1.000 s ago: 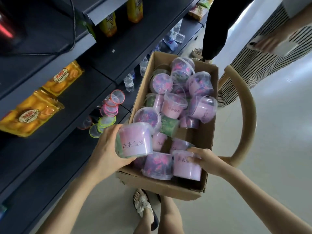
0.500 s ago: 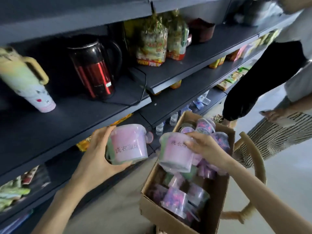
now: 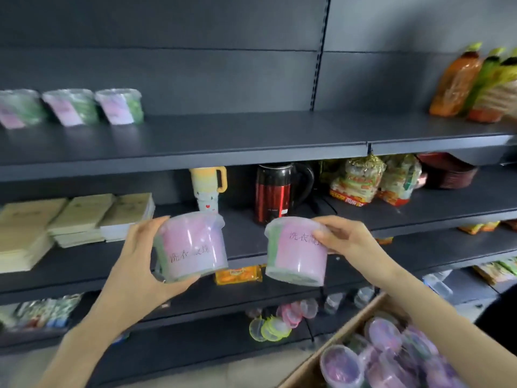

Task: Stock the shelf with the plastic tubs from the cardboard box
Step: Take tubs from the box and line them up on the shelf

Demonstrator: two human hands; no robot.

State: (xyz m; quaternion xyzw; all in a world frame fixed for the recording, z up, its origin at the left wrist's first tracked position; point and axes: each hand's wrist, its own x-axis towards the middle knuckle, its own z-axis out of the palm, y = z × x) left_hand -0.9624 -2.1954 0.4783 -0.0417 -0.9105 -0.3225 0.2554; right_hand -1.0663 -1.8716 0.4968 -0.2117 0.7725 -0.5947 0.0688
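We are midway through the carry step, with one plastic tub in each hand and neither yet set down. Our left hand [image 3: 140,264] cups the left tub [image 3: 193,247] from its outer side and underneath, fingers wrapped around the wall; our right hand [image 3: 344,236] clamps the right tub [image 3: 296,252] by its rim and upper wall, thumb across the printed label. Both tubs hang in the air side by side, slightly apart, tipped a little toward us, in front of the shelf holding a red kettle [image 3: 275,191] just beyond them. Above both hands runs the upper shelf [image 3: 251,135], where three matching tubs [image 3: 72,107] already stand in a row up and to the left of our left hand. The cardboard box [image 3: 349,334], with many tubs left in it, sits below our right forearm. We judge the next move calls for raising both tubs to that upper shelf, levelling them, and setting them down upright just right of the row, labels facing out, before letting go.
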